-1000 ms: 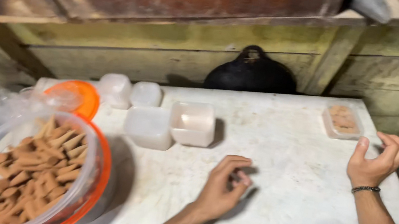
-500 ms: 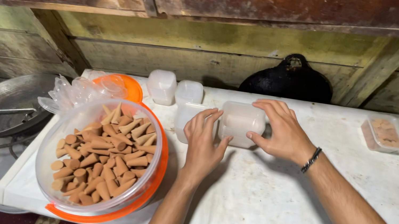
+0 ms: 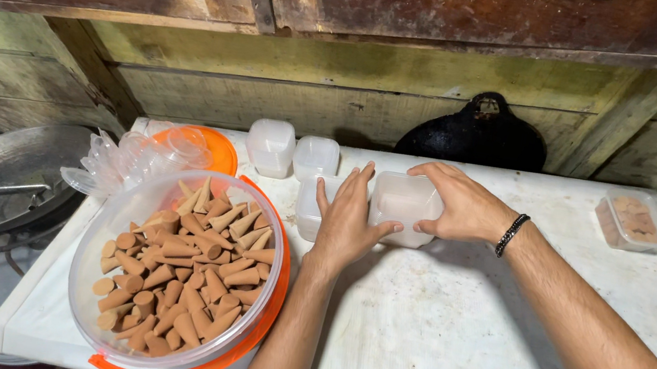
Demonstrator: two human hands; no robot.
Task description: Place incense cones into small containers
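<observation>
Dim warm indoor light, soft shadows beneath forearms, sharp focus, slight wide-angle bending at edges

Small translucent plastic container (image 3: pixel 405 206): rectangular, empty, tipped on its side on the white tabletop. A second matching container (image 3: pixel 310 204) stands upright just left of it; both lie near centre.

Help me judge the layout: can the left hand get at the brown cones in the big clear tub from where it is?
Probably yes. The left hand rests by the small clear boxes, right beside the big clear tub. The tub is open on top, the brown cones lie exposed, and nothing stands between.
</observation>
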